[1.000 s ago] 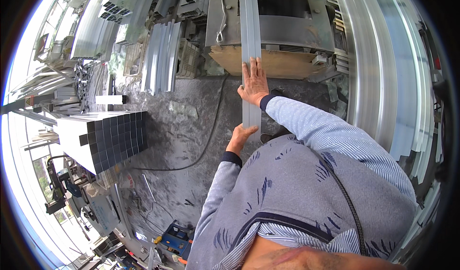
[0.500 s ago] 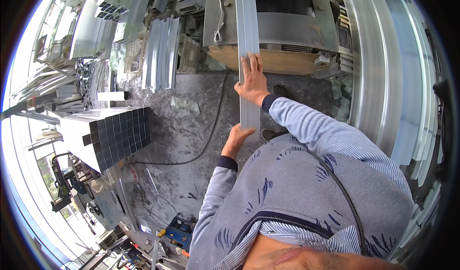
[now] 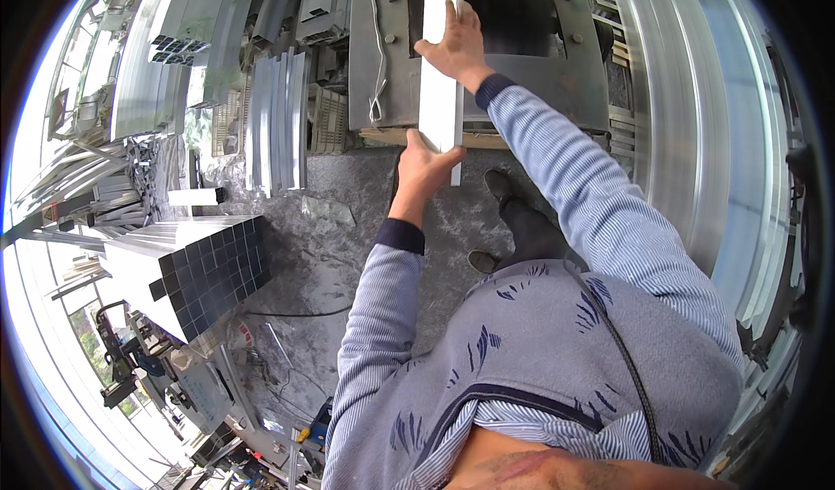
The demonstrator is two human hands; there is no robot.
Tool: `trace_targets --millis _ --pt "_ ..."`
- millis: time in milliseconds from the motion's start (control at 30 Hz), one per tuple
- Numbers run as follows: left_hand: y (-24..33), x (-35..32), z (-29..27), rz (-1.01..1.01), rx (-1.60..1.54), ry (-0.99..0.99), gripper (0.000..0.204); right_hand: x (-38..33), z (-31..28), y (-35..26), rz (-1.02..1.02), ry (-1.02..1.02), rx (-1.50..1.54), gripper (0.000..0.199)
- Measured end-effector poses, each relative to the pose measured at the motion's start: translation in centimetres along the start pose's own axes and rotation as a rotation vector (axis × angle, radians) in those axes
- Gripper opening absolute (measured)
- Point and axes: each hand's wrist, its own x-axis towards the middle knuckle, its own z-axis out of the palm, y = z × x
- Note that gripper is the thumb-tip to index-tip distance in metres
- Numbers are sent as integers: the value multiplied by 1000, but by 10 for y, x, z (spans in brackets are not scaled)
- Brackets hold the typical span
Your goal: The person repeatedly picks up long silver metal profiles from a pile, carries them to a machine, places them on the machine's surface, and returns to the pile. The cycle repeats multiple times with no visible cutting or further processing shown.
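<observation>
A long, pale aluminium profile (image 3: 440, 107) stretches away from me over a grey metal machine table (image 3: 383, 99) with a dark rectangular opening. Its near end sticks out past the table's front edge, and its far end runs out of the picture. My left hand (image 3: 424, 170) is closed round the near end, with the thumb across it. Farther along, my right hand (image 3: 456, 48) grips the same profile from above, its thumb at the left edge and its fingers toward the far side. Whether the profile touches the table I cannot tell.
A stack of square tubes (image 3: 209, 268) shows its dark open ends at the left. Upright profiles (image 3: 277, 125) and a plastic crate (image 3: 328, 118) stand left of the table. Long metal profiles (image 3: 687, 116) line the right side. A cable (image 3: 304, 314) lies on the floor.
Both hands have moved forward, away from my body, carrying the profile farther over the table. Its upper face now looks bright white. My view has shifted slightly.
</observation>
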Motion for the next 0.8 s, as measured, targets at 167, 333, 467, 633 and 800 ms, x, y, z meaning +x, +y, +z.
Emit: trace_targets --millis 167,333,467,633,800 --pt "29 -5 13 -24 270 143 83 0 6 -4 -123 -155 -391 102" --pt "-16 -52 35 -33 246 169 84 -62 7 -9 -164 -172 -363 98" --pt "-59 -106 56 -72 231 142 78 -137 -6 -18 -178 -209 -303 99" --pt "-113 -168 77 -102 254 115 77 -221 -21 -32 -144 -267 -240 101" --pt "-160 -212 94 -94 245 104 77 -287 -25 -37 -137 -306 -249 103"
